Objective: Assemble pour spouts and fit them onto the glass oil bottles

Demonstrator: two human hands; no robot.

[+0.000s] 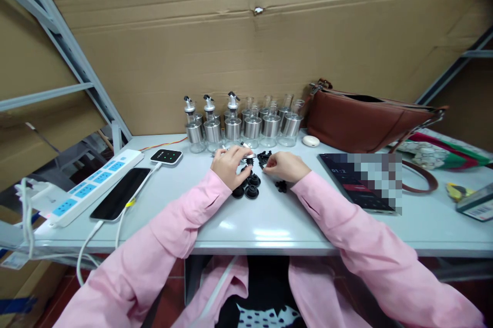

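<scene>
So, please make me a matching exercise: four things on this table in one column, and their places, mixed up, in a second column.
Things:
1. power strip
2. brown bag
3. black phone
4. black stoppers

Places:
A. near the left hand, in the middle of the table
B. at the far left edge
C. at the back right, beside the glass bottles
D. just right of the power strip, with a cable plugged in

Pairs: 1-B, 2-C, 3-D, 4-A
</scene>
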